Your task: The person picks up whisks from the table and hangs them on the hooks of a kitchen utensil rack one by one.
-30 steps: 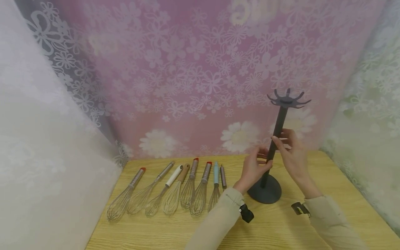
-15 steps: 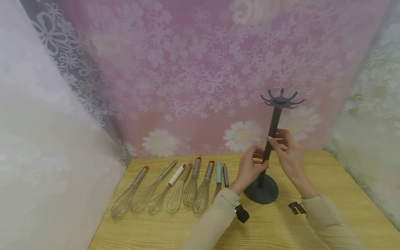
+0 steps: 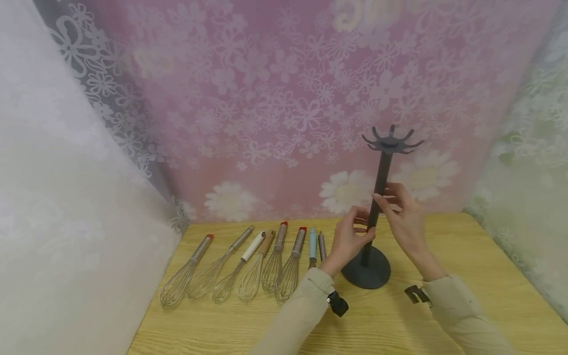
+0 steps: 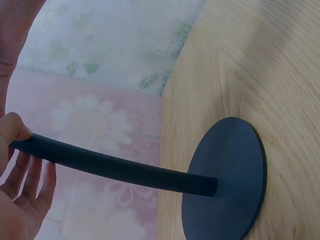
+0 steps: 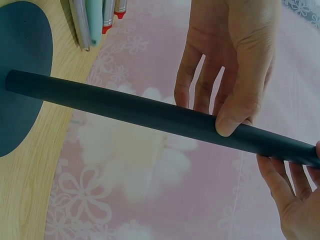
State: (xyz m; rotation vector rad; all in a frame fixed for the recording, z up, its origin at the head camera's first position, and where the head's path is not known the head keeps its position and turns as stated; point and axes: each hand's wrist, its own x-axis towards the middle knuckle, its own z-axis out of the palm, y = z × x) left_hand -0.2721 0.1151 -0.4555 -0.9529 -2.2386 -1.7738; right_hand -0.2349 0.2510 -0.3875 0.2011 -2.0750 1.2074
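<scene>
A dark utensil stand (image 3: pixel 378 190) has a straight pole, a crown of curved hooks (image 3: pixel 391 143) on top and a round base (image 3: pixel 366 268) on the table. My left hand (image 3: pixel 348 239) holds the pole low, thumb and fingers on either side. Higher up, my right hand (image 3: pixel 407 224) grips the same pole from the right. In the right wrist view, the thumb of the left hand (image 5: pixel 237 65) lies across the pole (image 5: pixel 135 110), with the right hand (image 5: pixel 300 205) farther along it. The hooks are out of sight in both wrist views.
Several wire whisks lie in a row left of the stand, among them a red-tipped whisk (image 3: pixel 186 273) and a white-handled whisk (image 3: pixel 241 264). My left forearm partly hides a blue-handled whisk (image 3: pixel 312 244). Flowered cloth (image 3: pixel 266 123) rises behind the wooden table (image 3: pixel 213 330).
The stand and both hands appear farther left in the head view, while the whisks shift slightly right. Both hands keep their hold on the pole.
</scene>
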